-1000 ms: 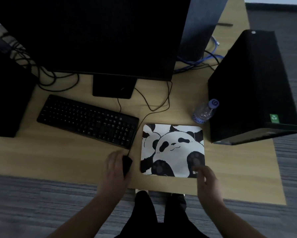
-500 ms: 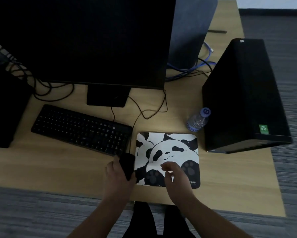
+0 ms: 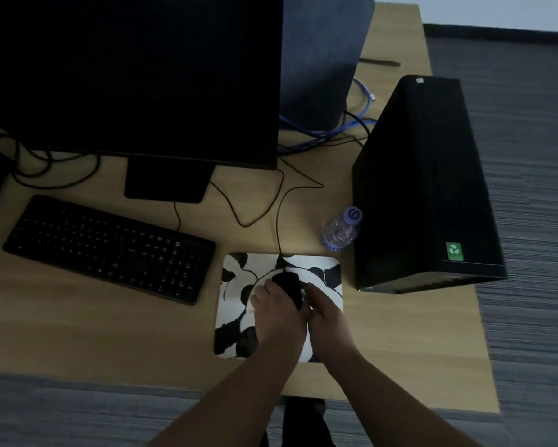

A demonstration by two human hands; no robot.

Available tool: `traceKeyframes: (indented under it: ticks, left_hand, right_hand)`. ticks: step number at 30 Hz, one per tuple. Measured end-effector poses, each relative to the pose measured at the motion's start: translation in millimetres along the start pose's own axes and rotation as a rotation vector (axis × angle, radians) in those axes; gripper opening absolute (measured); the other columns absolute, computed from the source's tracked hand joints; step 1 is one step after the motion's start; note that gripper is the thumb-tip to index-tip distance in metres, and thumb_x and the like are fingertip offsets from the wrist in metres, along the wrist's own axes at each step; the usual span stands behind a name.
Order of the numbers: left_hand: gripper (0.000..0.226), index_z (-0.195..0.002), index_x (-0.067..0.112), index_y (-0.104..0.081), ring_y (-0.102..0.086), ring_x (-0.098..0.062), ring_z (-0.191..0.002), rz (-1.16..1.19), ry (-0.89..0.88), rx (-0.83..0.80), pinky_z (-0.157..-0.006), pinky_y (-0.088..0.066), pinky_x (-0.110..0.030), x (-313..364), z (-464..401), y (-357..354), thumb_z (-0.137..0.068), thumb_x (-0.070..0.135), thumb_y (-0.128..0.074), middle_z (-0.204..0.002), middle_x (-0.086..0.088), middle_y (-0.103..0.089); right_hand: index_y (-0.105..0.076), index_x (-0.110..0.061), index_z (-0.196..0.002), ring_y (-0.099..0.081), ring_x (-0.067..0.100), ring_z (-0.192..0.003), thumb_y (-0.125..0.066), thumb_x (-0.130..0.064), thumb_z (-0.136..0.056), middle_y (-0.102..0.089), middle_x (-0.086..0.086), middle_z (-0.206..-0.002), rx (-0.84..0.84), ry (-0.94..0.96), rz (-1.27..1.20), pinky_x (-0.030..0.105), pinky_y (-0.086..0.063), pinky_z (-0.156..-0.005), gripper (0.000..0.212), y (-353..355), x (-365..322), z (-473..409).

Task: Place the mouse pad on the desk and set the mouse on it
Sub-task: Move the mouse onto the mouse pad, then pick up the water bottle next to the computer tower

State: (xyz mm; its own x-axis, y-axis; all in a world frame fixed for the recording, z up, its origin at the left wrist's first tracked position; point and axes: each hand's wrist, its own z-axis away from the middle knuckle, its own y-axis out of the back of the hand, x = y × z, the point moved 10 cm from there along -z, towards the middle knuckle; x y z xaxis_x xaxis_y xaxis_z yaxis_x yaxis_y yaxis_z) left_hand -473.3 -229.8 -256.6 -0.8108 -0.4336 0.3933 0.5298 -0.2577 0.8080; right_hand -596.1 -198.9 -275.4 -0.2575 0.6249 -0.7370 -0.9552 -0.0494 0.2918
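Mouse [image 3: 289,285] on mouse pad [image 3: 235,304], keyboard [image 3: 109,246] left, bottle [image 3: 340,230] behind-right.

A black keyboard [image 3: 109,246] lies at a slant on the left of the wooden worktop [image 3: 61,333]. Behind it stands a large dark monitor [image 3: 132,75] on a black base [image 3: 166,183], with black cables [image 3: 45,169] looped at its left. A black computer tower [image 3: 422,188] stands at the right, a green sticker [image 3: 454,251] near its front corner. A clear water bottle [image 3: 340,232] with a purple cap stands just beside the tower. Blue cables [image 3: 322,133] trail behind, near a grey panel [image 3: 322,59]. Grey striped carpet [image 3: 529,188] surrounds the worktop.
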Motion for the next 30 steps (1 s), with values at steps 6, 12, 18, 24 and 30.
traceKeyframes:
  ticks: [6, 12, 18, 24, 30]
  left_hand:
    - [0.091, -0.139, -0.003, -0.026, -0.039, -0.031, -0.127, 0.07, 0.135, -0.032, -0.108, -0.04, -0.039, -11.1, 4.1, -14.4, -0.078, 0.051, -0.068, -0.135, -0.021, -0.039]
    - [0.107, -0.152, 0.012, -0.003, -0.024, -0.03, -0.142, 0.029, -0.157, -0.041, -0.114, -0.03, -0.037, 34.7, -7.7, 18.5, -0.077, 0.04, -0.073, -0.153, -0.014, -0.021]
    - [0.072, -0.147, 0.019, -0.031, -0.037, -0.017, -0.138, 0.286, -0.499, -0.22, -0.1, -0.027, -0.014, 128.7, -56.5, 54.3, -0.084, 0.001, -0.062, -0.151, -0.001, -0.037]
    - [0.069, -0.14, 0.025, -0.044, -0.049, -0.021, -0.13, 0.204, -0.518, -0.445, -0.096, -0.035, -0.018, 149.3, -72.9, 26.7, -0.079, 0.02, -0.075, -0.142, -0.003, -0.052]
    - [0.035, -0.117, 0.029, -0.062, -0.061, -0.013, -0.113, 0.463, -0.479, -0.308, -0.101, -0.05, -0.043, 136.7, -63.1, 46.0, -0.084, 0.018, -0.067, -0.121, 0.004, -0.066]
  right_hand:
    - [-0.066, -0.02, -0.117, -0.06, 0.017, -0.115, -0.042, -0.002, -0.093, -0.067, 0.0, -0.12, 0.031, -0.075, -0.086, 0.018, -0.046, -0.092, 0.038, 2.7, 2.0, -1.2]
    - [-0.05, -0.019, -0.123, -0.059, 0.007, -0.089, -0.042, 0.007, -0.088, -0.058, -0.009, -0.103, 0.23, -0.055, -0.239, 0.014, -0.044, -0.064, 0.045, 46.0, -43.3, -4.1]
    - [-0.029, -0.034, -0.141, -0.062, 0.002, -0.074, -0.04, 0.012, -0.082, -0.058, -0.008, -0.123, 0.308, -0.028, -0.375, 0.015, -0.049, -0.059, 0.075, 68.8, -74.5, -25.4]
    - [-0.018, -0.038, -0.148, -0.062, 0.023, -0.1, -0.043, 0.002, -0.09, -0.054, 0.0, -0.128, 0.296, -0.114, -0.188, 0.023, -0.052, -0.069, 0.075, 71.1, -79.3, -41.3]
    - [-0.021, -0.042, -0.146, -0.064, 0.022, -0.104, -0.044, -0.012, -0.095, -0.057, 0.001, -0.132, 0.339, 0.004, -0.023, 0.035, -0.057, -0.08, 0.063, 75.7, -95.5, -28.6]
